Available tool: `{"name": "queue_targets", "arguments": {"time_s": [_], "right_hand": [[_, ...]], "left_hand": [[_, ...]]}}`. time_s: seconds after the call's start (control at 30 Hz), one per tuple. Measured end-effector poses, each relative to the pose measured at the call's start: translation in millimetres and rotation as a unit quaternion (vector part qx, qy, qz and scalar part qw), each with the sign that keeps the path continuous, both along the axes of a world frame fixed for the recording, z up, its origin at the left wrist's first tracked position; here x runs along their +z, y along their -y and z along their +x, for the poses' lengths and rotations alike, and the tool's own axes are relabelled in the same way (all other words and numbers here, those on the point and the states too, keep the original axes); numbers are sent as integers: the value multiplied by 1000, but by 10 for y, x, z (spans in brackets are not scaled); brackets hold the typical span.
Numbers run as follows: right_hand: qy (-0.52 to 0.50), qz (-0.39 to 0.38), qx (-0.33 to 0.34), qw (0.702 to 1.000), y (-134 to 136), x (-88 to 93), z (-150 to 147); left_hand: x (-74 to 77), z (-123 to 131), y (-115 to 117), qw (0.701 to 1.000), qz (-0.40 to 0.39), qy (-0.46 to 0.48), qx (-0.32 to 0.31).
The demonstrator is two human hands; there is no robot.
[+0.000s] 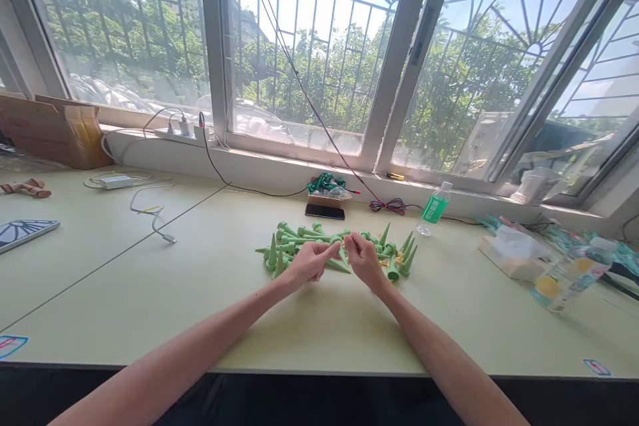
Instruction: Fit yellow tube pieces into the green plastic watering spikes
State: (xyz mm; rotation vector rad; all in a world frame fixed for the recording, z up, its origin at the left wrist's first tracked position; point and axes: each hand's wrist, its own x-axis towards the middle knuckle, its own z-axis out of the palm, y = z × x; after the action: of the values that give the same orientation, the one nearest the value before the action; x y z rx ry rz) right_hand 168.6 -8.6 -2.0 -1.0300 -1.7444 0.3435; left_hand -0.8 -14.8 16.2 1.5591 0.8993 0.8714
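Over a pile of green plastic cone spikes [272,254] in the middle of the table, both my hands are close together. My left hand [308,262] is closed, its thumb and finger pinching a green cone spike [343,254] whose point tilts downward. Just right of it, my right hand [364,261] is closed too, fingertips pinched by the top of that spike. What those fingertips hold is too small to make out. Small yellow pieces [384,263] lie among the spikes on the right. Several spikes stand upright on their caps; others lie flat.
Behind the pile are a black phone [325,212] and a small box [329,197] with green material. A green-labelled bottle [434,208] stands right of them. Farther right are a tissue box [510,253] and a clear bottle [569,279]. Cables [154,216] and a cardboard box [54,133] lie left.
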Motion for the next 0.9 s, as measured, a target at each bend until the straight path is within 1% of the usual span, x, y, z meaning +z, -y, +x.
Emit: {"name": "queue_targets", "arguments": {"time_s": [0.07,0.17,0.3,0.37,0.47,0.53,0.6,0.7,0.8,0.9], "right_hand": [[0,-2,0,1000,10,19,-3],[1,-2,-5,1000,25,43,-11],[2,-5,-9,1000,22,43,-23],[1,-5,-6,1000,10,29,-26],[-5,-2,1,1000,-4,15,-28],[-13,-10,12,1000,-2,15,-31],[-20,-22,22,999,4,18,-36],[-27,-33,19,999,5,10,-47],[-37,-27,5,999,-8,-14,-61],[-52,-14,-8,999,-21,-28,-68]], "left_hand": [[10,-1,19,999,45,-18,19],[5,0,30,990,124,-33,64],[-53,-4,1,969,209,-52,121],[-85,-11,-19,954,254,-57,147],[-111,-27,-38,925,340,-68,152],[-115,-35,-43,910,381,-78,146],[-117,-37,-46,901,398,-87,148],[-120,-25,-50,900,395,-105,153],[-115,-3,-42,908,371,-118,152],[-94,20,-18,924,339,-100,149]]}}
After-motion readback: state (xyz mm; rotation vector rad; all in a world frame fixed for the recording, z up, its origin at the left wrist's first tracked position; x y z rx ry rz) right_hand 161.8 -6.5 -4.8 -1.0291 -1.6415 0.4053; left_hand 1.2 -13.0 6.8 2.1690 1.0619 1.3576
